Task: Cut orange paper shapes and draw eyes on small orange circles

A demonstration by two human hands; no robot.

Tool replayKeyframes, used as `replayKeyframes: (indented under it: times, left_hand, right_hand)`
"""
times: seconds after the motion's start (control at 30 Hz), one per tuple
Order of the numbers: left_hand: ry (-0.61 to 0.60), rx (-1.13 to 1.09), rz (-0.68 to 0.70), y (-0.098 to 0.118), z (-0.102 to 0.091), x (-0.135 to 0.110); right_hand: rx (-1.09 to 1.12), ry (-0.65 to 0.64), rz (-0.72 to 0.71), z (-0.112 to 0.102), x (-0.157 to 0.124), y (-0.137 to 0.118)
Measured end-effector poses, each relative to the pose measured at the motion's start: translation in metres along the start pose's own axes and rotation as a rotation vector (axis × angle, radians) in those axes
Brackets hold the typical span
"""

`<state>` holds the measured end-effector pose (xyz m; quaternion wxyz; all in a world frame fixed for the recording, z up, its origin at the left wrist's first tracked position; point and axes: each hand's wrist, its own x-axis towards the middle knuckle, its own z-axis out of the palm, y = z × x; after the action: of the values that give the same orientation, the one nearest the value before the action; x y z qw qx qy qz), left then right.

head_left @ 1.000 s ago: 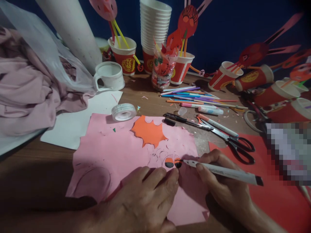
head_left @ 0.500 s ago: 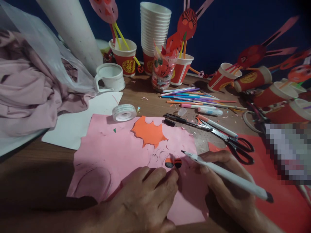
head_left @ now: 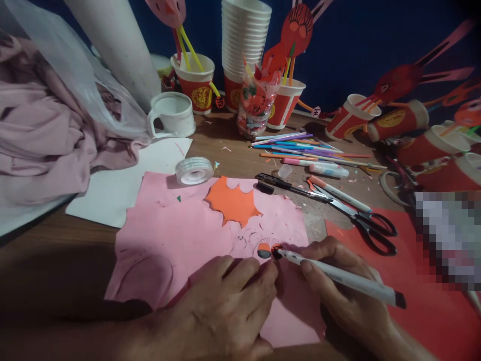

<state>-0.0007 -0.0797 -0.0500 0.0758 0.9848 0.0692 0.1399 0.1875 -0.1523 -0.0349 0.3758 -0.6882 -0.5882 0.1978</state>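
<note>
My right hand (head_left: 340, 288) grips a white marker (head_left: 338, 275), its tip touching one of two small orange-and-black paper pieces (head_left: 269, 250) on a pink sheet (head_left: 176, 235). My left hand (head_left: 221, 311) lies flat on the pink sheet with its fingers stretched out, the fingertips pressing just below the small pieces. An orange spiky paper cutout (head_left: 233, 200) lies on the sheet a little farther back.
A tape roll (head_left: 194, 170), black scissors (head_left: 366, 220), a black pen (head_left: 289, 186), loose coloured pens (head_left: 300, 150), a white mug (head_left: 172, 115), stacked white cups (head_left: 244, 37), red paper cups (head_left: 349, 118) with paper figures, red paper (head_left: 443, 311), pink cloth (head_left: 41, 135) at left.
The marker tip lifted off the small pieces half a second ago and has come back down onto them. My left hand has stayed pressed on the sheet.
</note>
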Motion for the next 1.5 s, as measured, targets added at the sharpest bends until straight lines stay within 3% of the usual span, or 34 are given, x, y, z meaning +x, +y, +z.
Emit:
replayKeyframes:
  times: [0.63, 1.5]
  left_hand:
    - [-0.030, -0.004, 0.010, -0.0001, -0.0052, 0.0015]
    - [-0.021, 0.008, -0.013, 0.0020, -0.0049, 0.0007]
  right_hand:
    - [-0.074, -0.056, -0.021, -0.0021, 0.0003, 0.0013]
    - [-0.082, -0.006, 0.040, -0.0056, 0.0001, -0.0015]
